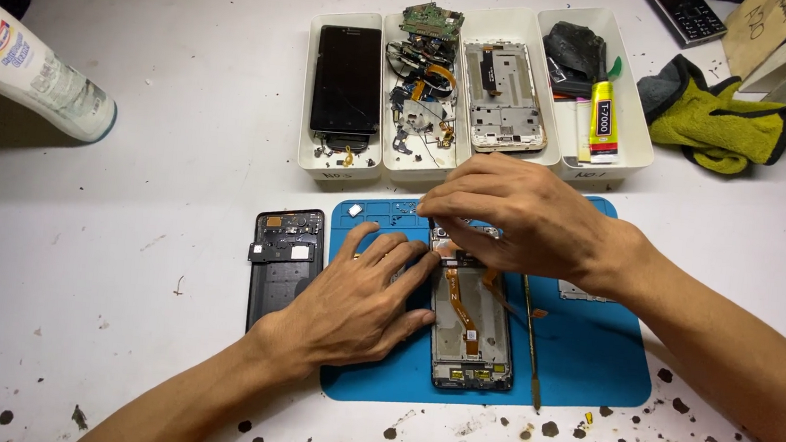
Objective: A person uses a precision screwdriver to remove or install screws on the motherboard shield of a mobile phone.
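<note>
An opened phone frame (470, 337) with orange flex cables lies on a blue work mat (589, 361). My left hand (352, 308) rests flat on the mat, fingers pressing the phone's left edge. My right hand (507, 217) hovers over the phone's top end, fingertips pinched on a small part there; what it pinches is hidden. A thin metal tool (532, 337) lies on the mat right of the phone.
A black back cover (283, 264) lies left of the mat. Several white trays (480, 91) behind hold a phone screen, circuit parts, a metal frame and a yellow glue tube. A white bottle (32, 66) lies far left; yellow-green gloves (719, 122) far right.
</note>
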